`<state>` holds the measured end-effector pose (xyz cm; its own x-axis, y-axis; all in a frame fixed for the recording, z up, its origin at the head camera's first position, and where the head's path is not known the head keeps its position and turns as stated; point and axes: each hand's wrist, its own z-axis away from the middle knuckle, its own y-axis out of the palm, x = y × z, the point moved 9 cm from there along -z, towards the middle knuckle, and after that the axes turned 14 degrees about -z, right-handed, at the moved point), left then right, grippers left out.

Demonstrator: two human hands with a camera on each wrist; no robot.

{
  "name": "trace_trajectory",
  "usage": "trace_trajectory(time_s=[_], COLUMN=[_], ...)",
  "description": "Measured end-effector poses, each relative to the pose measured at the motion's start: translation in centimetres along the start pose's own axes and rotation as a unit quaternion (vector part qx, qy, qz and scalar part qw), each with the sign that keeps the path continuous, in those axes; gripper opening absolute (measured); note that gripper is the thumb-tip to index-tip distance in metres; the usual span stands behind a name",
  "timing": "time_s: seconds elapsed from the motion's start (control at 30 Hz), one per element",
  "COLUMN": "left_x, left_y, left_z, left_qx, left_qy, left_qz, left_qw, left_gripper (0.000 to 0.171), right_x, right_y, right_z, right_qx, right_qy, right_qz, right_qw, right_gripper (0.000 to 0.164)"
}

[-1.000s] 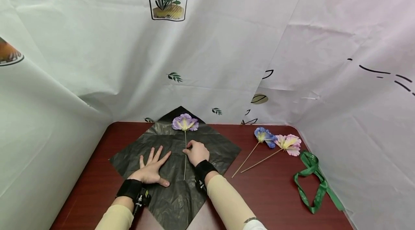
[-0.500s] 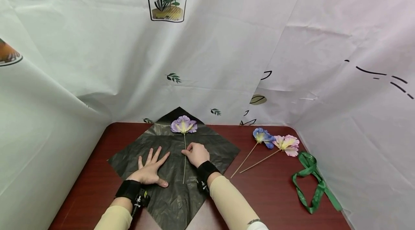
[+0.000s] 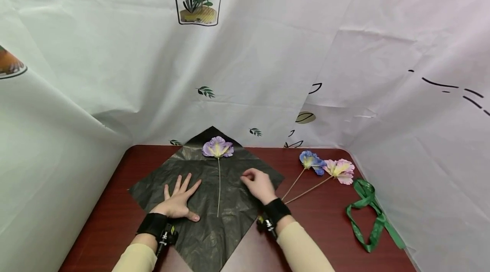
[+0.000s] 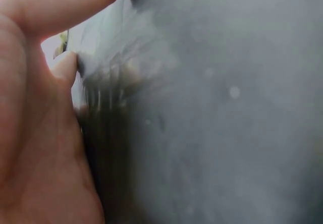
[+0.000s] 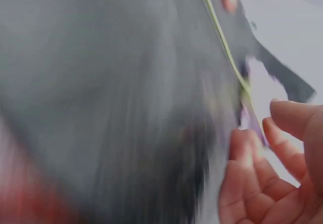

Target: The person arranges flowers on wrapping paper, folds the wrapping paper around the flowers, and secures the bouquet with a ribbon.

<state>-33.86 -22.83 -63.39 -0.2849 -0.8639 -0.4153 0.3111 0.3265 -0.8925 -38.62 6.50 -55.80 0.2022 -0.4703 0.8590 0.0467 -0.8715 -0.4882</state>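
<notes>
A purple artificial flower [image 3: 217, 147] lies on a black wrapping sheet [image 3: 206, 238], its thin stem pointing toward the person. My left hand [image 3: 176, 202] rests on the sheet left of the stem, fingers spread. Right of the stem, my right hand [image 3: 260, 184] is over the sheet's right part, its fingers loosely bent. In the right wrist view a gap shows between the thumb [image 5: 290, 114] and the other fingers, and they hold nothing. The purple flower there is partly hidden behind the fingers. The left wrist view shows mostly blurred black sheet beside the hand.
To the right on the red-brown table [image 3: 317, 229] lie a blue flower [image 3: 311, 162] and a pink flower [image 3: 340, 170], stems toward the person. A green ribbon [image 3: 377, 229] lies looped near the right edge. White printed cloth [image 3: 252, 50] hangs behind and at both sides.
My right hand has let go of the purple flower's stem and moved right, toward the other two stems. The left hand has stayed in place.
</notes>
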Motion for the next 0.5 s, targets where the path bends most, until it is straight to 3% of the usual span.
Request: trace_trajectory(time_s=[0.17, 0.3, 0.4, 0.5], left_x=[0.0, -0.2, -0.1, -0.1], left_y=[-0.1, 0.1, 0.1, 0.1], left_z=[0.2, 0.0, -0.1, -0.3], left_qx=[-0.009, -0.008, -0.014, -0.021], left_qy=[-0.004, 0.006, 0.01, 0.012], left_qz=[-0.001, 0.01, 0.01, 0.005], left_qw=[1.0, 0.9999, 0.9998, 0.9997], left_gripper=[0.137, 0.139, 0.139, 0.137], right_x=[-4.2, -7.6, -9.8, -11.7], right_y=[-9.3, -16.7, -20.1, -21.6], right_z=[1.8, 4.2, 5.7, 6.4], right_qx=[-0.074, -0.134, -0.14, -0.121], right_qy=[0.057, 0.132, 0.184, 0.215], right_qz=[0.034, 0.084, 0.109, 0.122], right_qw=[0.995, 0.978, 0.967, 0.961], right_gripper=[0.015, 0.023, 0.032, 0.044])
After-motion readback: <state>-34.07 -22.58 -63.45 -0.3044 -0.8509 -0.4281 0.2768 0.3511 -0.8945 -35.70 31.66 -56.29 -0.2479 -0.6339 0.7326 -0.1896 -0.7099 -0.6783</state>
